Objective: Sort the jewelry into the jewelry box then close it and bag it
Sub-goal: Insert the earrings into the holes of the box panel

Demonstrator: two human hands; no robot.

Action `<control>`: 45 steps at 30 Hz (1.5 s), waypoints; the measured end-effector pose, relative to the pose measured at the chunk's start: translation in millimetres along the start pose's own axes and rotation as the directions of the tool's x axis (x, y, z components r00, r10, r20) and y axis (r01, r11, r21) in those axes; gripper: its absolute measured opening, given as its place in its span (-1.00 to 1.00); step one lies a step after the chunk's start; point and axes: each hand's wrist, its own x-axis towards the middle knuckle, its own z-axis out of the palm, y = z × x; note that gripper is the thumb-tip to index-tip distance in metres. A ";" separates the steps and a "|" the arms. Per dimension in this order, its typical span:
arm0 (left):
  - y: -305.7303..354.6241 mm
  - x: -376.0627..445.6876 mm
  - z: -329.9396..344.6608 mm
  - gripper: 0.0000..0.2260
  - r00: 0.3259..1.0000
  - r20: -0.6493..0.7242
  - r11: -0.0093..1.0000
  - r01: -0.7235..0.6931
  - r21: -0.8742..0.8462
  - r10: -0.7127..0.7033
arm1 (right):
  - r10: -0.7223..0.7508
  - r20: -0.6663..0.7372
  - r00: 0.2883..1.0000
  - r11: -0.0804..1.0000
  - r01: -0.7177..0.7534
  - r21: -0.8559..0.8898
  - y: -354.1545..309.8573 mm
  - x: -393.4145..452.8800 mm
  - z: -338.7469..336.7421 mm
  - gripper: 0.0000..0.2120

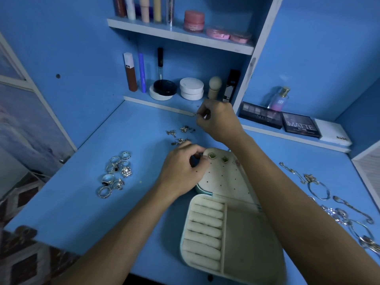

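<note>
At frame left, rings point(116, 173): clustered loose on the blue desk point(72, 198).
Left hand point(181, 167): fingers curled, pinching the top corner of the jewelry box point(230, 219) lid.
Box: open, lower centre; three earrings point(224, 159) pinned in lid.
Right hand point(218, 120): pinching a small earring point(195, 114), above loose earrings point(181, 134).
Bracelets point(329, 198): frame right.

Left hand point(182, 164) fingers curled in a pinch, right hand point(218, 120) raised, fingertips pinched together
</note>
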 end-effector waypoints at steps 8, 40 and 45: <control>2.2 -0.9 -0.4 -0.81 1.000 -0.014 1.000 0.026 0.008 -0.025 | 0.049 -0.090 0.995 0.998 -0.045 0.045 9.6 -21.2 -35.0 -0.81; 4.4 -3.5 -2.1 -0.87 0.999 -0.002 0.999 0.033 0.035 -0.033 | 0.422 -0.243 0.873 0.878 -0.328 0.349 25.4 -166.5 -100.2 -0.76; 5.2 -3.5 -1.9 -0.88 0.999 0.002 0.999 0.046 0.028 -0.046 | 0.397 -0.247 0.884 0.879 -0.289 0.379 21.7 -170.4 -101.4 -0.74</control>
